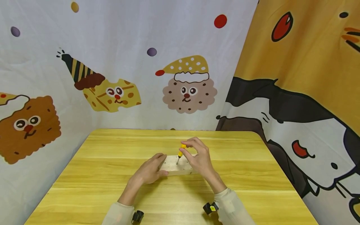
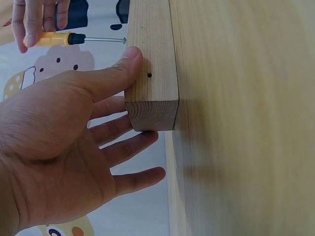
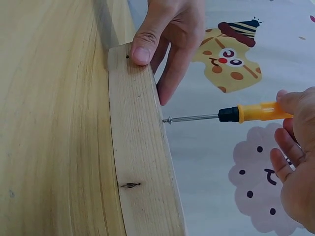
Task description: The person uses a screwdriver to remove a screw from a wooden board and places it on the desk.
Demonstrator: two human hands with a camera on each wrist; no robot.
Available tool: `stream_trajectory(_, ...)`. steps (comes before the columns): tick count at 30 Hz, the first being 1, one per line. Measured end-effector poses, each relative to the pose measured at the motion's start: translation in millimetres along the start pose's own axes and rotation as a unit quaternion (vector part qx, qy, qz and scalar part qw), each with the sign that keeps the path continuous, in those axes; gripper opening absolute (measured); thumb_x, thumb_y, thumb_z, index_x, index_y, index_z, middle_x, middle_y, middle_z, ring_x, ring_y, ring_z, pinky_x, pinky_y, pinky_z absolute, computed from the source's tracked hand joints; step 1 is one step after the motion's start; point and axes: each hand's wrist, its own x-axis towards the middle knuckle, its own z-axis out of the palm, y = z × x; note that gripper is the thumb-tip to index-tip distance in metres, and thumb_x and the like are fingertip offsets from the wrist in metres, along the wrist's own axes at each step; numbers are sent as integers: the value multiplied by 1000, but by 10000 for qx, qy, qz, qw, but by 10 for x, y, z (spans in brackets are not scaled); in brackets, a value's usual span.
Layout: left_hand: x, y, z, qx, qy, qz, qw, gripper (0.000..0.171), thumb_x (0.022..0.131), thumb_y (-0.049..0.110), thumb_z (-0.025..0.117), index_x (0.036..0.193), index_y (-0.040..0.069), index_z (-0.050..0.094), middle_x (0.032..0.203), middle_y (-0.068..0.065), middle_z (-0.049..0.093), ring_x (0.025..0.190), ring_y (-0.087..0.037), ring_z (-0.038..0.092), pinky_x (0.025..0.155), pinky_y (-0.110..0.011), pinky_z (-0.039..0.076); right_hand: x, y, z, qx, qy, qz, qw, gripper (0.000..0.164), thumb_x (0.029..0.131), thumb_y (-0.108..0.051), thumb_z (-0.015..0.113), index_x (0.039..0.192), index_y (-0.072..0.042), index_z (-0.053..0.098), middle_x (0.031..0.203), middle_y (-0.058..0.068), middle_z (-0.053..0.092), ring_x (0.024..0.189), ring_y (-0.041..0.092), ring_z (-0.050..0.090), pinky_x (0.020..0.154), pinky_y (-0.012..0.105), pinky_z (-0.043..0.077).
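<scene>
A pale wooden block (image 1: 171,167) lies on the table in the head view, with small dark holes in it. My left hand (image 1: 150,170) grips its left end, the thumb on the near side face and the fingers toward the far side. Above the block, my right hand (image 1: 201,157) pinches the yellow handle of a screwdriver (image 3: 256,112) between thumb and fingers. The screwdriver's metal shaft points down at the block's top. At its tip, the right wrist view shows a small screw (image 3: 168,120) standing partly out of the wood.
The light wood-grain table (image 1: 112,150) extends all around the block. Behind it hangs a white curtain (image 1: 126,40) with cartoon prints, and a yellow printed curtain (image 1: 309,59) hangs at the right. Each wrist carries a small black camera (image 1: 137,216).
</scene>
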Motion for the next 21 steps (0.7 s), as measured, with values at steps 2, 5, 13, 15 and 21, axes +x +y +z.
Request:
stream_trajectory(2,-1,1,1,-14,8,6,10000,78,104,27,84,166,-6,50,172,-30,49,156,-51,54,128,-68,48,1,-3,0,-3,5,-9,10000,29,93,1,91,120,-8,85,106,8,79,94,24,76,88,20,63)
stream_trajectory(5,4,-2,4,-5,12,11,10000,77,105,27,83,166,-6,50,172,-31,48,156,-51,54,128,-68,48,5,-9,-3,-23,-11,10,10000,28,94,1,90,120,-8,85,107,8,80,95,24,76,88,21,64)
stream_trajectory(13,11,-16,19,-12,-26,-55,10000,78,106,26,82,168,-6,48,174,-30,46,158,-50,52,129,-67,47,2,-16,-17,-98,-179,178,9996,32,98,4,85,128,-8,84,119,11,83,102,25,77,87,31,67)
stream_trajectory(15,12,-17,21,-13,-18,-58,10000,78,105,26,82,167,-6,48,174,-30,47,158,-50,52,128,-67,47,1,-16,-17,-140,-223,216,9994,34,99,5,83,130,-8,84,123,10,83,103,25,77,86,38,69)
stream_trajectory(21,18,-16,20,6,-27,-116,9999,77,106,26,82,167,-5,48,175,-29,46,159,-50,51,130,-67,46,-3,-17,-19,-105,-282,236,9993,35,101,6,79,133,-8,82,125,11,83,104,26,77,87,39,69)
